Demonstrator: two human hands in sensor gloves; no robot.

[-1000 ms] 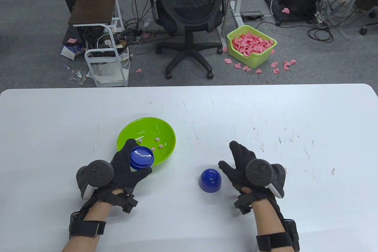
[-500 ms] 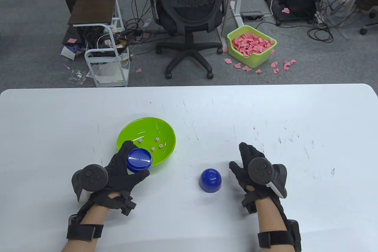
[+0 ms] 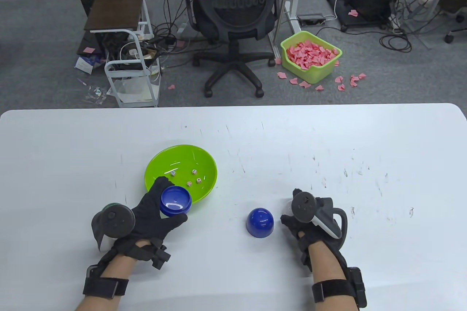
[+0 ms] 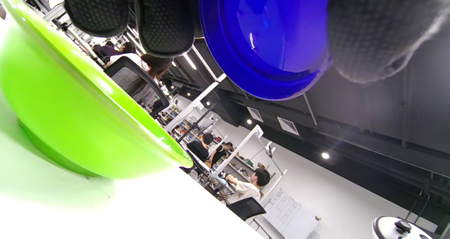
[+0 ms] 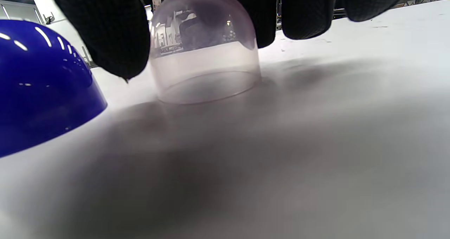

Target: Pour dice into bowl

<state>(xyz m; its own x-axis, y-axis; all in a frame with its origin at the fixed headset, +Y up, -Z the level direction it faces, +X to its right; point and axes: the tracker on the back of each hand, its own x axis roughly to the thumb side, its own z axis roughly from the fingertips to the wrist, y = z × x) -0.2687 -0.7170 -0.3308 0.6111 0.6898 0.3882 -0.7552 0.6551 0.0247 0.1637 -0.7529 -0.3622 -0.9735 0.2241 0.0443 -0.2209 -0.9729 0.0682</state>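
Note:
A green bowl [image 3: 181, 159] stands on the white table with several dice [image 3: 193, 171] in it. My left hand [image 3: 171, 199] grips a shallow blue dish [image 3: 176, 204] over the bowl's near rim, hollow side up and with no dice showing in it. The left wrist view shows the dish [image 4: 267, 38] between fingers [image 4: 158, 17] and thumb, next to the bowl [image 4: 70, 109]. My right hand [image 3: 292, 212] grips a clear dome [image 5: 204, 56] that stands on the table beside a blue dome [image 3: 259, 221]. The table view hides the clear dome under the hand.
The blue dome [image 5: 38, 84] stands mouth down just left of my right hand. The table's far edge [image 3: 233, 105] is well beyond the bowl. An office chair [image 3: 233, 15] and a green bin of pink scraps [image 3: 311, 56] are on the floor behind.
My left hand turned the blue dish so its hollow faces up. My right hand, open and flat before, rolled over and came down onto the clear dome.

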